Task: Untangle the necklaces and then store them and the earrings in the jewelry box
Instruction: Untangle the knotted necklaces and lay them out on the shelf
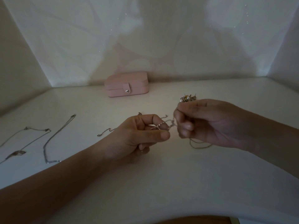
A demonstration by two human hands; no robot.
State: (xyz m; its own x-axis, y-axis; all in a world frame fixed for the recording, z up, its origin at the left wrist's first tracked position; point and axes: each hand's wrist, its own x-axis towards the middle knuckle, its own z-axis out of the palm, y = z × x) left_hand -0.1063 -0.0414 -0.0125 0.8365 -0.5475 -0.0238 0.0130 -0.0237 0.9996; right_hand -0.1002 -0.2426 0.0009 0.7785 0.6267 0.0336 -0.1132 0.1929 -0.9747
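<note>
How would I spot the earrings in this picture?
Start at the pink box by the back wall. To its right, peeking over the right hand, is a small clump of earrings. It alone glints gold with a pearl; the other jewelry is thin chain.

We see a plain pale pink box [137, 81] at 11 o'clock, its tab bearing a silver stud [127, 91]. It sits on a white, unpatterned worktop [161, 175]. At 9 o'clock lie silver chains [50, 141], one with a dull pinkish-brown pendant [18, 153]. The tangle [171, 124] at centre is silver-grey, with a rosy glint on one strand. At 2 o'clock the earrings [188, 98] show gold with a white pearl. The wall [145, 29] is white, mottled with faint pink and bluish patches and bright specks. A brown strip [194, 220] shows at 5 o'clock.
</note>
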